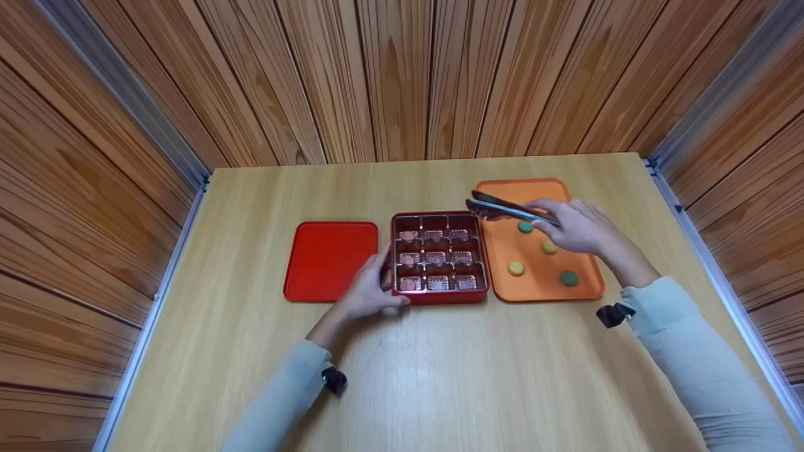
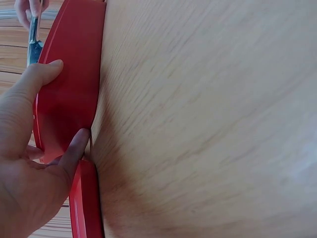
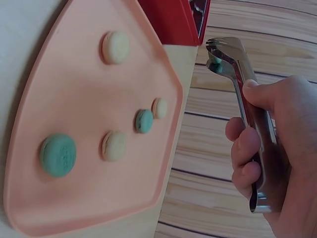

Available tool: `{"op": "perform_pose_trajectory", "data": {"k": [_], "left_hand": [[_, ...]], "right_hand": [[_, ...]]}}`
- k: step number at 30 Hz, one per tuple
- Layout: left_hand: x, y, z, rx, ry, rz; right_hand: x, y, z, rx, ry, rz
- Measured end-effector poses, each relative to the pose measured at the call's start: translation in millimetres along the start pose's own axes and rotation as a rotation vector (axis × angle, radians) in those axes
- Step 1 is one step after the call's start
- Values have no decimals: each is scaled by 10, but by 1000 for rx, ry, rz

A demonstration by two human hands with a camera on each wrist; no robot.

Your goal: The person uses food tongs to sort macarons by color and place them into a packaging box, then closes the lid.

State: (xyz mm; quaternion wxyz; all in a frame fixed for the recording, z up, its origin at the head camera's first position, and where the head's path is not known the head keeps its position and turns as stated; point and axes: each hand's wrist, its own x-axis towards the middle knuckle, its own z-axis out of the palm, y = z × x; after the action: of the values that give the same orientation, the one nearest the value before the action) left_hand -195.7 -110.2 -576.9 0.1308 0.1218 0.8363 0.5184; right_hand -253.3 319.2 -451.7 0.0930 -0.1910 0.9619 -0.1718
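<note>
My right hand (image 1: 581,227) grips metal tongs (image 1: 512,208), their tips beside the box's back right corner. A green macaron (image 3: 215,60) is pinched between the tong tips in the right wrist view. My left hand (image 1: 369,285) holds the front left corner of the red box (image 1: 440,296), thumb on the front wall and fingers along the left side. The box has a clear divided insert, with pinkish round pieces (image 1: 409,258) in its left column. Green macarons (image 1: 568,278) and pale yellow macarons (image 1: 516,268) lie on the orange tray (image 1: 540,292) below my right hand.
A flat red lid (image 1: 326,260) lies left of the box, close to my left hand. The orange tray sits right against the box's right side. Wood-plank walls (image 1: 402,81) border the back and sides of the wooden table (image 1: 433,376).
</note>
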Motion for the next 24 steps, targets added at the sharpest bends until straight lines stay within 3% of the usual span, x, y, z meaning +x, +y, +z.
{"op": "perform_pose_trajectory", "data": {"k": [8, 24], "left_hand": [[3, -6, 4, 5, 4, 3], [-2, 2, -3, 23, 6, 1]], "right_hand": [[94, -197, 51, 21, -42, -7], [278, -443, 289, -28, -29, -88]]}}
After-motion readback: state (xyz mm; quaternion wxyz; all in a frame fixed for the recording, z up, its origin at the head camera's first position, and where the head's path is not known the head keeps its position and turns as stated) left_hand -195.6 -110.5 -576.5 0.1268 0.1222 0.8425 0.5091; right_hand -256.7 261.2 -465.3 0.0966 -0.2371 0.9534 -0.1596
